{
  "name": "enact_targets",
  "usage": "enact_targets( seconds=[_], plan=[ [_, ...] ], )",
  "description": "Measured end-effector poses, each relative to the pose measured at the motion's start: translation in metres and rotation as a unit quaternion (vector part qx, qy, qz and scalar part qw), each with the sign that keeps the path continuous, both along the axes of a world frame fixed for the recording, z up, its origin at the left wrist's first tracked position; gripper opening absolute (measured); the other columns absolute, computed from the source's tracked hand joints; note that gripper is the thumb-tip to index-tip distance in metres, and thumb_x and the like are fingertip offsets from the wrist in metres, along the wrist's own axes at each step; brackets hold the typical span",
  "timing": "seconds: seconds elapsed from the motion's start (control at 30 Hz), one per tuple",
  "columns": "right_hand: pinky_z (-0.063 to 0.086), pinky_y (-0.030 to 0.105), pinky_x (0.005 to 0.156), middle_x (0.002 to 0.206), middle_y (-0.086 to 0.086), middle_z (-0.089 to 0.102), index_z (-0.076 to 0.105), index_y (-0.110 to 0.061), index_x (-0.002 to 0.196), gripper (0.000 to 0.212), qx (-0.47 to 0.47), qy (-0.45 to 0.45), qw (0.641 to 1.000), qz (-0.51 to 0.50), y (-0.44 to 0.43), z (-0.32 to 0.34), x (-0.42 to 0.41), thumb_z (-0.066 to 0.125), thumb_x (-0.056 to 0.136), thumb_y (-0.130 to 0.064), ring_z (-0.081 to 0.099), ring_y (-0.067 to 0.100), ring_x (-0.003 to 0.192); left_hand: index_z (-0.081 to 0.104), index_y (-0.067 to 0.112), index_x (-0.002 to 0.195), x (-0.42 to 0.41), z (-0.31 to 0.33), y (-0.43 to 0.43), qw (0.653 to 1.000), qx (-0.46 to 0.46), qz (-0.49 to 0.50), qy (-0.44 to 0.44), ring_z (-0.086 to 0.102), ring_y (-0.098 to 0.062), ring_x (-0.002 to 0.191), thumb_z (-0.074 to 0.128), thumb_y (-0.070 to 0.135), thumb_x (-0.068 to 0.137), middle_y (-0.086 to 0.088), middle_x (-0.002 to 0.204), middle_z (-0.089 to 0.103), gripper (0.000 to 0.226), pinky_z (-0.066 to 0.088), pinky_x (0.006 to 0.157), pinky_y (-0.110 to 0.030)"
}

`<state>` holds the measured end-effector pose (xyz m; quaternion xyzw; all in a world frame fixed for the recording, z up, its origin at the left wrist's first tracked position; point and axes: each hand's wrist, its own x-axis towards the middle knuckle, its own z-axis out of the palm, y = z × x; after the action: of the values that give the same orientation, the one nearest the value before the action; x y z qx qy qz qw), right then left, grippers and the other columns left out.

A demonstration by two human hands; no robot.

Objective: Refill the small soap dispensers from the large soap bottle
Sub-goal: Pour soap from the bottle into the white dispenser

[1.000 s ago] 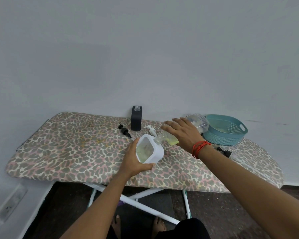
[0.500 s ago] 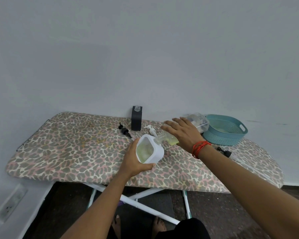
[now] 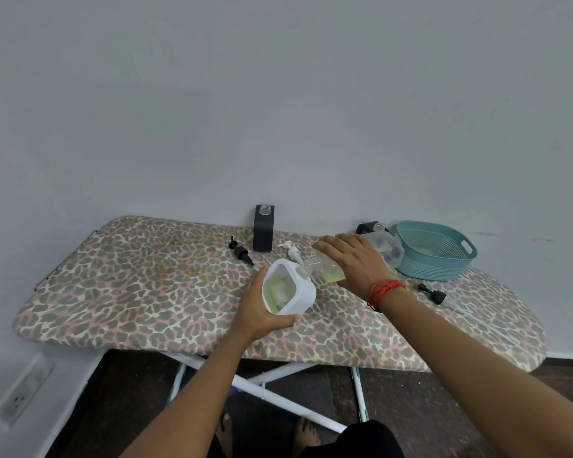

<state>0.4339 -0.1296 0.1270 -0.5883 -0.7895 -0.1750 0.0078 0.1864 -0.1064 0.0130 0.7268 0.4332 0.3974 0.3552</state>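
Observation:
My left hand [image 3: 258, 309] grips a white square dispenser [image 3: 291, 290], tilted toward me with its top open and pale green soap inside. My right hand [image 3: 354, 262] holds the large clear soap bottle [image 3: 328, 267] on its side, neck resting on the white dispenser's far rim, yellow-green liquid pooled near the neck. A black square dispenser [image 3: 264, 231] stands uncapped by the wall. A black pump head [image 3: 241, 250] and a white pump head [image 3: 291, 252] lie on the board near it.
Everything sits on a leopard-print ironing board [image 3: 129, 285] against a grey wall. A teal plastic basket [image 3: 434, 251] stands at the back right, a dark object [image 3: 366, 227] behind the bottle. Another black pump [image 3: 432, 293] lies right of my wrist. Floor and feet show below.
Both hands hold nearly the same pose. The large bottle's base has tipped slightly, with the liquid still near its neck.

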Motion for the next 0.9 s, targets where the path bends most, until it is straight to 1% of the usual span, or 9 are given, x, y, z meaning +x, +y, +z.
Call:
enact_targets(
  seconds=[0.17,0.27,0.37,0.43,0.47,0.57,0.63,0.83,0.9],
  plan=[
    [0.034,0.038,0.113,0.147,-0.004,0.05,0.043,-0.03,0.148,0.092,0.009,0.096,0.995,-0.022,-0.003,-0.014,-0.001,0.086,0.066,-0.027,0.048,0.024,0.132,0.041,0.026,0.148,0.001,0.0,0.0,1.0,-0.004,0.0,-0.001,0.05,-0.013,0.127,0.098,0.034,0.053,0.008,0.139,0.05,0.111,0.047,0.105,-0.043],
    [0.04,0.036,0.108,0.141,-0.001,0.056,0.045,-0.031,0.145,0.09,0.005,0.217,0.975,-0.044,-0.004,-0.023,0.0,0.084,0.064,-0.024,0.052,0.024,0.128,0.041,0.024,0.148,0.0,-0.001,0.0,1.0,-0.006,-0.002,-0.003,0.051,-0.015,0.128,0.098,0.032,0.053,0.007,0.14,0.05,0.111,0.048,0.105,-0.046],
    [0.048,0.025,0.095,0.135,-0.008,0.058,0.045,-0.037,0.143,0.088,0.002,0.38,0.922,-0.072,-0.007,-0.027,0.006,0.082,0.064,-0.023,0.055,0.02,0.12,0.041,0.027,0.147,0.0,-0.002,0.001,1.0,-0.006,-0.003,-0.003,0.051,-0.012,0.127,0.098,0.034,0.053,0.01,0.139,0.05,0.11,0.049,0.104,-0.045],
    [0.045,0.006,0.08,0.126,-0.017,0.059,0.046,-0.042,0.138,0.086,0.024,0.499,0.862,-0.084,-0.01,-0.029,0.013,0.084,0.064,-0.019,0.058,0.013,0.111,0.041,0.029,0.146,0.0,-0.002,0.001,1.0,-0.002,-0.004,0.0,0.051,-0.011,0.125,0.097,0.039,0.052,0.011,0.137,0.05,0.109,0.049,0.103,-0.045],
    [0.045,0.005,0.08,0.125,-0.018,0.059,0.047,-0.042,0.136,0.086,0.039,0.545,0.833,-0.089,-0.012,-0.03,0.017,0.086,0.064,-0.017,0.059,0.012,0.111,0.042,0.03,0.145,0.0,-0.002,0.001,1.0,-0.001,-0.004,0.002,0.051,-0.012,0.125,0.096,0.041,0.051,0.012,0.136,0.05,0.109,0.049,0.103,-0.045],
    [0.052,0.037,0.099,0.133,-0.006,0.059,0.049,-0.035,0.137,0.083,0.072,0.647,0.752,-0.103,-0.019,-0.035,0.031,0.089,0.068,-0.013,0.059,0.018,0.119,0.043,0.03,0.144,0.001,-0.004,0.003,1.0,0.002,-0.001,0.001,0.052,-0.012,0.124,0.096,0.043,0.05,0.012,0.135,0.051,0.109,0.049,0.102,-0.044],
    [0.051,0.05,0.101,0.135,0.002,0.06,0.048,-0.029,0.141,0.083,0.077,0.687,0.714,-0.109,-0.024,-0.04,0.038,0.09,0.07,-0.015,0.061,0.023,0.12,0.042,0.032,0.143,0.001,-0.005,0.003,1.0,0.003,0.001,-0.003,0.052,-0.008,0.124,0.096,0.043,0.05,0.014,0.135,0.051,0.108,0.049,0.102,-0.04],
    [0.048,0.034,0.104,0.137,-0.013,0.056,0.044,-0.036,0.143,0.085,0.111,0.704,0.693,-0.107,-0.04,-0.057,0.032,0.089,0.072,-0.027,0.056,0.003,0.123,0.033,0.035,0.145,0.002,-0.007,0.0,1.0,-0.018,0.018,-0.004,0.047,-0.005,0.121,0.094,0.051,0.046,0.012,0.138,0.045,0.118,0.038,0.096,-0.021],
    [0.047,0.033,0.105,0.142,-0.009,0.053,0.042,-0.036,0.146,0.086,0.115,0.699,0.698,-0.107,-0.043,-0.061,0.03,0.088,0.075,-0.024,0.053,0.008,0.128,0.031,0.03,0.147,0.003,-0.007,-0.001,0.999,-0.024,0.026,-0.001,0.045,-0.004,0.121,0.095,0.052,0.045,0.013,0.138,0.042,0.122,0.036,0.094,-0.017]
  ],
)
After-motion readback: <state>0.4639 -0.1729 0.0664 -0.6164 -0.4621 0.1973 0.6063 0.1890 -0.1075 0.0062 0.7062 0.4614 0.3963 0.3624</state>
